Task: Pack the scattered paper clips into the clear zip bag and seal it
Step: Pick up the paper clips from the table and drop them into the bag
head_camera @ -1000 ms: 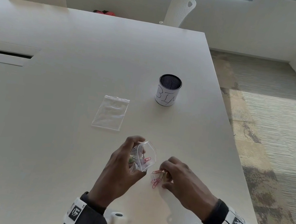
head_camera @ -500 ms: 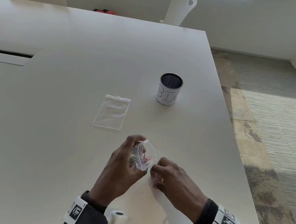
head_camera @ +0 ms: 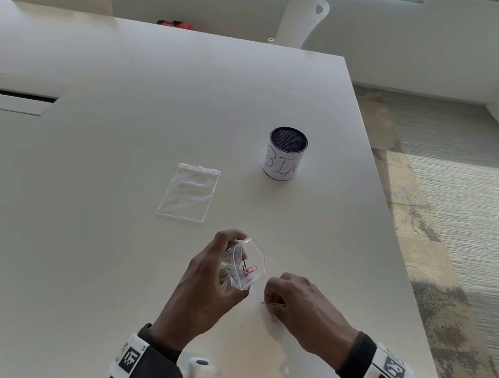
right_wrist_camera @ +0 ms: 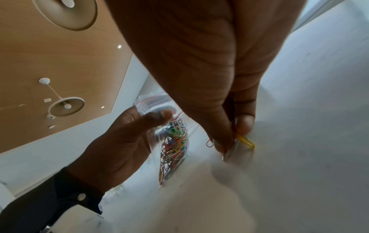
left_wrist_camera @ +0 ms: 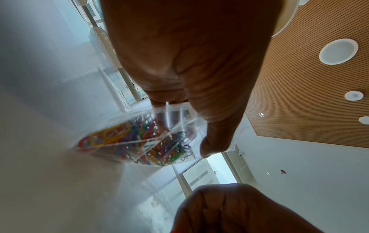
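My left hand (head_camera: 214, 279) holds a clear zip bag (head_camera: 247, 264) upright just above the table, its mouth open toward the right. Several coloured paper clips (left_wrist_camera: 139, 138) fill the bag's bottom; the clips (right_wrist_camera: 175, 146) also show through the plastic in the right wrist view. To its right my right hand (head_camera: 293, 302) is down on the table, fingers curled, pinching loose paper clips (head_camera: 272, 306). A yellow clip (right_wrist_camera: 245, 141) and a dark red one (right_wrist_camera: 209, 143) stick out from between the thumb and fingertips (right_wrist_camera: 244, 124).
A second, flat clear zip bag (head_camera: 189, 192) lies on the white table (head_camera: 78, 229) beyond my hands. A mesh cup labelled BIN (head_camera: 285, 154) stands further back right. The table's right edge (head_camera: 396, 271) is close, with carpet beyond. Two white chairs (head_camera: 302, 21) stand at the far side.
My right hand first slid left toward the bag's mouth, then drew back and settled on the table pinching clips. The pink clips seen beside it a second ago are now under its fingers.
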